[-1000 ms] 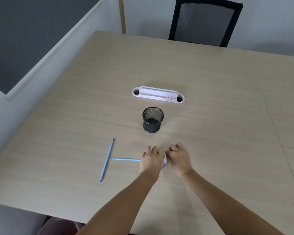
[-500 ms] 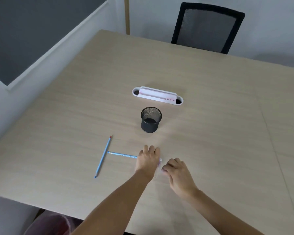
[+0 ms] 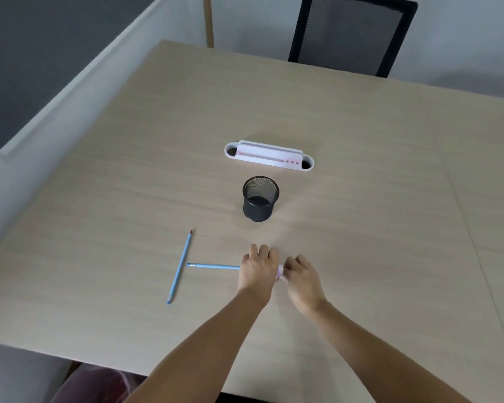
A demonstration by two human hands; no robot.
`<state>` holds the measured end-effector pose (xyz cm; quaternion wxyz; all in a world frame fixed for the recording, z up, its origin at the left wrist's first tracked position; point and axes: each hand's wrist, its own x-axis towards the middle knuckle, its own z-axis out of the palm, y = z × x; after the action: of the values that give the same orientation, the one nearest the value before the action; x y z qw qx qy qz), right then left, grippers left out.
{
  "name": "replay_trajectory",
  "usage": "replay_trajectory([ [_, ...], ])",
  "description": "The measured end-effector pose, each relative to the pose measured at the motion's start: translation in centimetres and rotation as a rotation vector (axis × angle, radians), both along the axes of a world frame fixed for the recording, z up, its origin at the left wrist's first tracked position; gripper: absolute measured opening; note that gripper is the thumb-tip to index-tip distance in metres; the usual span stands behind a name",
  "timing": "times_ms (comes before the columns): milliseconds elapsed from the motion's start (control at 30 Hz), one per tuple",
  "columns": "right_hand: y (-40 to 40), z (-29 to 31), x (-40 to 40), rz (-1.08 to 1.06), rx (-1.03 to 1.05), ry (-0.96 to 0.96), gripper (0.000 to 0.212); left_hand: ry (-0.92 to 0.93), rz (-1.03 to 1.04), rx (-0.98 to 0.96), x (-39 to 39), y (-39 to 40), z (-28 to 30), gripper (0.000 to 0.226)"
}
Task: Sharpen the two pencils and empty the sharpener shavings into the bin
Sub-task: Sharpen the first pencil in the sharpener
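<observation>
Two blue pencils lie near the table's front. One pencil lies loose, running front to back with its red tip pointing away. The other pencil lies crosswise, and my left hand is closed over its right end. A small pink sharpener shows between my hands, mostly hidden. My right hand grips it from the right. A bin with a pink liner sits below the table's front edge at the lower left.
A black mesh cup stands just beyond my hands. Behind it lies a white and pink desk organiser. A black mesh chair stands at the table's far side. A wall and window panel run along the left.
My right hand drew back from the sharpener half a second ago and has now come back onto it. My left hand stayed on the crosswise pencil.
</observation>
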<state>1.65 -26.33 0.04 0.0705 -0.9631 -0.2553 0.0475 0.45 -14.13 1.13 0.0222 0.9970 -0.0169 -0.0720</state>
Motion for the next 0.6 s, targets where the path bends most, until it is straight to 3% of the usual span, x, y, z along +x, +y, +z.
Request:
replay_trajectory([
  [67,-0.7,-0.5,-2.5,-0.045,0.106,0.057,0.029,-0.017,0.011,0.01,0.0,-0.1,0.5,0.038],
  [167,-1.8,-0.3,-4.9,-0.137,0.333,0.109,0.011,-0.07,-0.018,-0.008,-0.1,-0.1,0.6,0.02],
  [233,-2.0,1.1,-3.8,-0.131,0.365,0.086,0.011,-0.011,-0.05,0.0,0.0,-0.1,0.6,0.029],
  [433,-0.8,1.9,2.6,-0.168,0.263,-0.012,0.011,-0.005,-0.042,0.009,-0.1,0.6,-0.1,0.048],
  [600,0.2,0.6,1.1,-0.039,0.074,-0.003,0.025,-0.004,-0.044,0.009,0.0,0.2,0.5,0.042],
])
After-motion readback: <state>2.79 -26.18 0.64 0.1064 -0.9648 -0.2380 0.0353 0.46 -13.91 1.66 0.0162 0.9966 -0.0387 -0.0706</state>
